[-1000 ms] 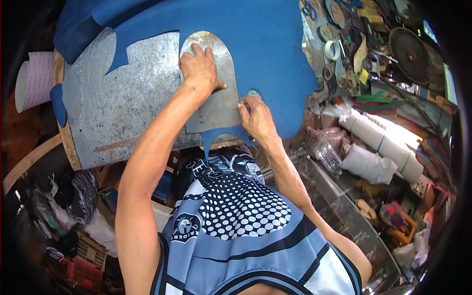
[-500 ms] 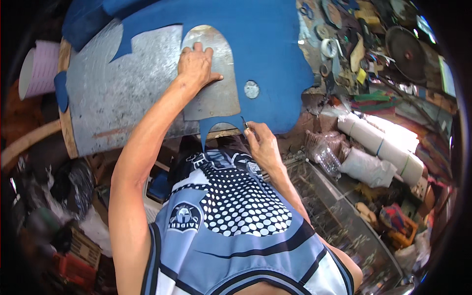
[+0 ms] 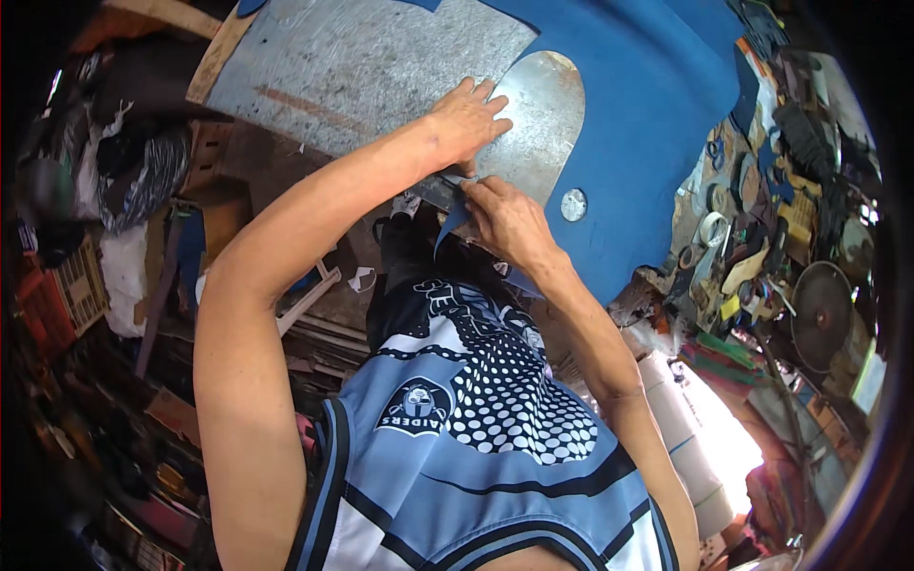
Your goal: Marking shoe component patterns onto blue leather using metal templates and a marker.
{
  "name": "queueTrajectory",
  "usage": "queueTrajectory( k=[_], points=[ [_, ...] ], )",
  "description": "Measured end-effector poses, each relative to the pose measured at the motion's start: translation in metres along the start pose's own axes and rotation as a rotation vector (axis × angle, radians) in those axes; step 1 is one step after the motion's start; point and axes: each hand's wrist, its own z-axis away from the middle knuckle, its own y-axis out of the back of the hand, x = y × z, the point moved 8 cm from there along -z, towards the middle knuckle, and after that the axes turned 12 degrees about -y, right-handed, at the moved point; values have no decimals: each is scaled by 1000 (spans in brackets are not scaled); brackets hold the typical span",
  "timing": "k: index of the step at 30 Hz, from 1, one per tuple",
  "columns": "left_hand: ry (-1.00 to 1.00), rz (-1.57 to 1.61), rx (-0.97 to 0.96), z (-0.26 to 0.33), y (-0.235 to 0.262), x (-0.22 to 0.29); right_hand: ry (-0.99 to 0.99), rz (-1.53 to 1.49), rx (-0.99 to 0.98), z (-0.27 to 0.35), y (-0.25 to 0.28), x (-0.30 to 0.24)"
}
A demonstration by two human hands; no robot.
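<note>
A grey metal plate with one rounded end [image 3: 547,119] lies on a blue sheet [image 3: 657,114]. My left hand [image 3: 466,122] presses on the plate's left side with fingers spread, the thumb pointing down toward its near corner. At that corner my right hand [image 3: 511,221] is closed in a pinch on a small thin knife [image 3: 452,178], mostly hidden by the fingers. The knife's tip is close to my left thumb. A narrow blue strip of the sheet hangs beside the right hand over the table's near edge. Right of the plate, the sheet has a round hole [image 3: 574,205].
The sheet rests on a metal-topped table [image 3: 333,57] with a wooden edge [image 3: 219,52]. Tools and tape rolls [image 3: 714,228] crowd the right side, near a round dark disc [image 3: 824,309]. White rolls [image 3: 690,447] stand lower right. Crates [image 3: 81,285] and bags [image 3: 143,176] sit at left.
My right hand has moved left, from the sheet below the plate to the plate's near left corner. My left hand has slid nearer along the plate. The whole view has turned.
</note>
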Motion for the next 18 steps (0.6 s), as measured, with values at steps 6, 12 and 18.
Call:
queueTrajectory(
  k=[6, 12, 18],
  points=[
    [98, 19, -65, 1, -11, 1, -42, 70, -1, 9, 3, 11],
    [136, 39, -81, -2, -18, 2, 29, 82, 9, 21, 23, 33],
    [155, 49, -117, -2, -14, 4, -50, 71, -26, 47, 34, 52]
  ],
)
